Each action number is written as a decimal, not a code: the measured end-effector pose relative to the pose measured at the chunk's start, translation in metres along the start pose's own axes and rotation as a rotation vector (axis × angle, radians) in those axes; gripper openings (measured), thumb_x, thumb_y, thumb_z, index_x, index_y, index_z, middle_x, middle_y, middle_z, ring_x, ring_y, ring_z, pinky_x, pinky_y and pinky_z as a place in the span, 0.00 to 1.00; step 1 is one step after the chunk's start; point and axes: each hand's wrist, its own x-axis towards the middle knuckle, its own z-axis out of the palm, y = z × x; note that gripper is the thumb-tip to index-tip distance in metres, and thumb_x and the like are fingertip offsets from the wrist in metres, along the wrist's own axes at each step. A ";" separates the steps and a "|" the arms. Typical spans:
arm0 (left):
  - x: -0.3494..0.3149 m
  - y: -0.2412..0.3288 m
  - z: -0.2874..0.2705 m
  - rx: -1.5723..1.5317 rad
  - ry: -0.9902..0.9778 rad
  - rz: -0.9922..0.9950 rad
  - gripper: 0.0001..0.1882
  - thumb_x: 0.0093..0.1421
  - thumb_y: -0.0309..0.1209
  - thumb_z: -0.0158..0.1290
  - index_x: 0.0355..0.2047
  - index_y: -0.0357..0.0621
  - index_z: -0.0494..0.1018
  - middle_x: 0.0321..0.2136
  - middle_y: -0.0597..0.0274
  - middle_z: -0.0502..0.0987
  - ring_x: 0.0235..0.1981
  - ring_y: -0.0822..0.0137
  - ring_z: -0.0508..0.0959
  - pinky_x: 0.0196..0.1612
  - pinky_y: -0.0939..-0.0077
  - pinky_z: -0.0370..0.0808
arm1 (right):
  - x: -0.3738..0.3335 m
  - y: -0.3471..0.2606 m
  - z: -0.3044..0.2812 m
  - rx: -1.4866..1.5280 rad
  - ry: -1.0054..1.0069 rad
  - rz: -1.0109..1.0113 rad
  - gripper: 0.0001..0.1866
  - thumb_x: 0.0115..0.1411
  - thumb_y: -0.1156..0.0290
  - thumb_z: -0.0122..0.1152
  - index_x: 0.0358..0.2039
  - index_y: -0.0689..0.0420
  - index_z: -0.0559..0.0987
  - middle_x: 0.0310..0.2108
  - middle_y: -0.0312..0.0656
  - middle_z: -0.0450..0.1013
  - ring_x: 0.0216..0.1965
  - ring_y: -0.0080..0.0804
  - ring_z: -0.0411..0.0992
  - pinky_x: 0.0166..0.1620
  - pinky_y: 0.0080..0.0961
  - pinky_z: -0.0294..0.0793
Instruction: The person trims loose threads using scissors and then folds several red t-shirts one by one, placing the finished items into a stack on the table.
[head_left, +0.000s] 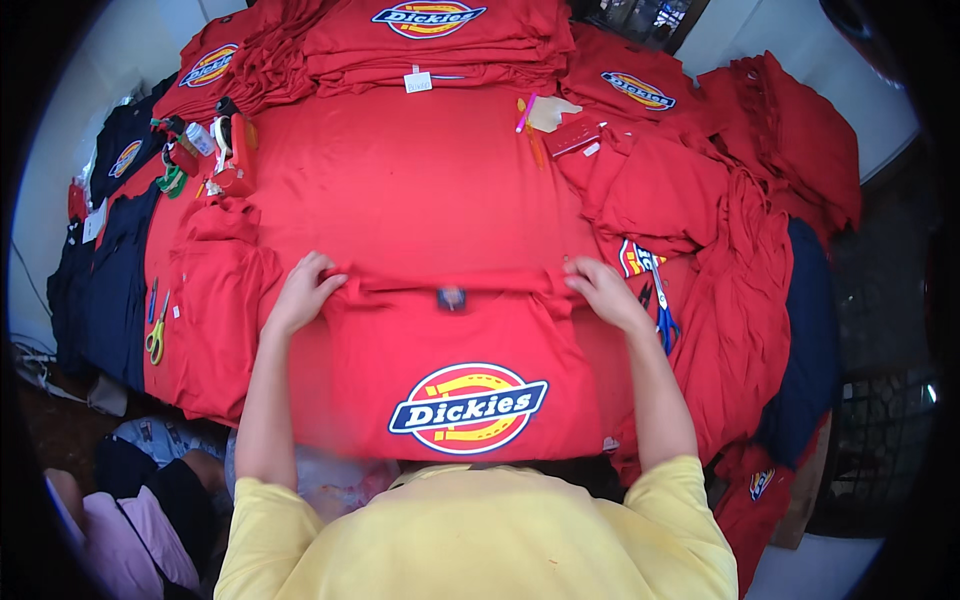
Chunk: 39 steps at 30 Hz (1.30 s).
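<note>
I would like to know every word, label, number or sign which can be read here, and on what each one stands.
I tell the places only, without copying the wording.
Held shirt: one readable word, white on dark blue, across an oval logo.
Top pile: the same logo, readable.
Neck label: too blurred to read.
White tag: writing too small to read.
Dark shirt, upper left: small logo, lettering unclear.

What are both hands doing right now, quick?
Left hand: closed, holding the far left corner of the red cloth shirt with an oval logo.
Right hand: closed, holding the shirt's far right corner.
</note>
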 end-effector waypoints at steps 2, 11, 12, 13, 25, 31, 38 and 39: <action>-0.022 0.041 -0.050 -0.551 -0.041 -0.287 0.10 0.59 0.32 0.56 0.29 0.38 0.69 0.24 0.66 0.66 0.25 0.73 0.66 0.30 0.79 0.64 | -0.048 -0.029 -0.045 -0.142 -0.085 0.080 0.10 0.58 0.70 0.58 0.36 0.63 0.77 0.36 0.49 0.74 0.38 0.42 0.74 0.44 0.31 0.71; -0.067 0.185 -0.230 -0.476 0.507 0.395 0.26 0.53 0.51 0.63 0.26 0.40 0.66 0.22 0.67 0.64 0.23 0.77 0.62 0.22 0.85 0.58 | -0.163 -0.199 -0.161 0.498 0.303 -0.433 0.20 0.58 0.59 0.67 0.28 0.59 0.67 0.20 0.34 0.63 0.17 0.19 0.60 0.20 0.17 0.58; -0.074 0.167 -0.243 -0.584 0.435 0.408 0.26 0.53 0.51 0.64 0.26 0.40 0.67 0.22 0.68 0.64 0.22 0.77 0.61 0.22 0.85 0.57 | -0.173 -0.187 -0.174 0.610 0.377 -0.532 0.21 0.57 0.58 0.68 0.28 0.58 0.66 0.18 0.32 0.61 0.16 0.17 0.59 0.19 0.16 0.55; -0.061 0.156 -0.238 -0.643 0.365 0.419 0.22 0.54 0.45 0.64 0.26 0.39 0.68 0.22 0.68 0.65 0.22 0.78 0.62 0.24 0.83 0.59 | -0.183 -0.184 -0.196 0.717 0.323 -0.608 0.25 0.52 0.54 0.72 0.25 0.57 0.65 0.18 0.31 0.61 0.15 0.15 0.55 0.17 0.16 0.50; 0.119 0.007 -0.001 0.069 0.096 -0.128 0.09 0.58 0.32 0.58 0.33 0.40 0.74 0.32 0.57 0.79 0.35 0.58 0.78 0.39 0.69 0.72 | 0.119 0.024 -0.009 -0.614 0.293 0.140 0.19 0.58 0.55 0.61 0.39 0.58 0.71 0.32 0.47 0.75 0.37 0.49 0.74 0.40 0.44 0.74; 0.130 0.003 0.028 0.116 -0.071 -0.267 0.12 0.59 0.36 0.57 0.34 0.37 0.73 0.29 0.49 0.78 0.34 0.57 0.79 0.40 0.64 0.74 | 0.136 0.028 0.018 -0.655 0.402 -0.207 0.15 0.57 0.58 0.62 0.34 0.56 0.73 0.31 0.41 0.74 0.37 0.42 0.71 0.40 0.41 0.66; 0.141 -0.012 0.056 0.207 0.153 0.026 0.16 0.60 0.41 0.57 0.33 0.40 0.69 0.23 0.54 0.75 0.28 0.52 0.77 0.33 0.60 0.73 | 0.159 0.035 0.044 -0.530 0.444 -0.041 0.10 0.59 0.62 0.60 0.33 0.55 0.72 0.31 0.41 0.72 0.37 0.43 0.69 0.41 0.41 0.64; 0.141 -0.014 0.059 0.228 0.122 0.006 0.16 0.59 0.40 0.57 0.33 0.40 0.69 0.25 0.54 0.75 0.29 0.52 0.76 0.34 0.61 0.72 | 0.160 0.037 0.045 -0.546 0.444 -0.056 0.10 0.59 0.62 0.60 0.33 0.54 0.73 0.31 0.41 0.71 0.37 0.43 0.68 0.41 0.41 0.64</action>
